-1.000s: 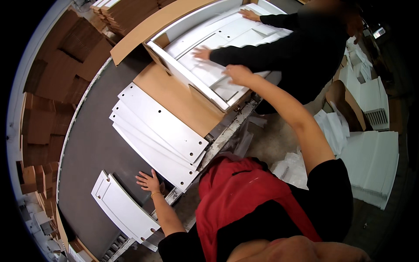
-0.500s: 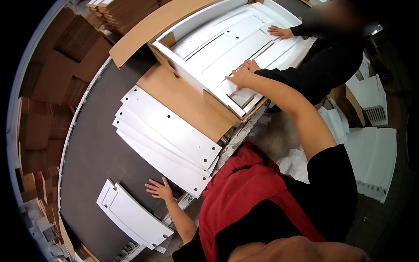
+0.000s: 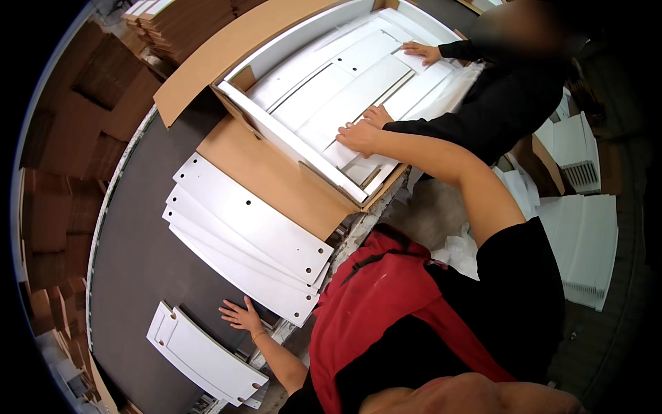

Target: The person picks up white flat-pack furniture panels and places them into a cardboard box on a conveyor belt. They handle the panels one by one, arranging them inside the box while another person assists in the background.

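My right hand [image 3: 358, 136] lies flat, fingers spread, on white panels [image 3: 345, 96] packed inside an open brown cardboard box [image 3: 276, 183]. My left hand [image 3: 240, 316] rests open on the dark grey belt [image 3: 138, 269], between a stack of long white boards with holes [image 3: 241, 238] and a white framed door panel [image 3: 203, 355]. A co-worker in black sleeves stands across the box, with one hand [image 3: 378, 116] right beside mine and the other [image 3: 420, 50] on the far panels.
Flattened brown cartons [image 3: 62, 172] are stacked along the left. A cardboard flap [image 3: 227, 52] leans at the back of the box. White foam and slatted white parts [image 3: 579, 234] lie on the floor to the right.
The view has shifted, so box and boards sit lower. My right hand slid along the panels toward the box's near end. My left hand stayed on the belt.
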Demonstrator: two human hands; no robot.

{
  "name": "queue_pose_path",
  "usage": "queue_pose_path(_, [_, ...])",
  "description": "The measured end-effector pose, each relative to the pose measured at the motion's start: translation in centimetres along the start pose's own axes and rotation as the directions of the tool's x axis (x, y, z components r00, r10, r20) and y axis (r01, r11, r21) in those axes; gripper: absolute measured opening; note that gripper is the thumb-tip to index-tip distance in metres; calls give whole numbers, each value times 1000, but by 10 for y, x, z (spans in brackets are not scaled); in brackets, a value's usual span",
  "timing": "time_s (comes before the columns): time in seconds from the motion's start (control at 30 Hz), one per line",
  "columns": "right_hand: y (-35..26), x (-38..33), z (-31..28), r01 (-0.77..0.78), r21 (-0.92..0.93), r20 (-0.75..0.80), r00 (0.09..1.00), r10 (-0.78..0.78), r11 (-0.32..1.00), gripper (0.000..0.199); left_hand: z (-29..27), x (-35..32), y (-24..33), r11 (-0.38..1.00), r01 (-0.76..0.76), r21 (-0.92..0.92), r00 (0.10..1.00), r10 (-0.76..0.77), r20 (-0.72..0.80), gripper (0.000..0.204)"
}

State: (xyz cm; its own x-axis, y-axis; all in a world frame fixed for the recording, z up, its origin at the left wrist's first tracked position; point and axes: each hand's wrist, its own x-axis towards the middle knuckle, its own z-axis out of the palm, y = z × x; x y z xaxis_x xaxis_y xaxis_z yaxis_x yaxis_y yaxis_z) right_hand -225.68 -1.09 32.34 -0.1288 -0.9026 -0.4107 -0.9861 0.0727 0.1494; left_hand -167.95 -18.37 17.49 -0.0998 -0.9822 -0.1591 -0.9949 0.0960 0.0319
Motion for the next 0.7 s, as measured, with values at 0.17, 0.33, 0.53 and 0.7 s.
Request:
queue_pose_path(0.17, [8,0,12,-21,-32,-33,999,20,999,46,6,5,-1,999,-24,-22,1000,24,-5,79])
queue_pose_path(0.33, [-1,9,31,19,-55,-179,983,-29,998,30,5,2,-5,999,5,-33,1000,-5,-1,78])
queue_pose_path(0.53, [-8,26,52,-28,-9,-223,975,25,1000,27,2,4,-7,998,23,-63,999,-20,45,79])
queue_pose_path(0.7, [-3,24,58,47,-45,-211,976,-55,998,27,-12,10,-15,989,18,-148,987,5,158,82])
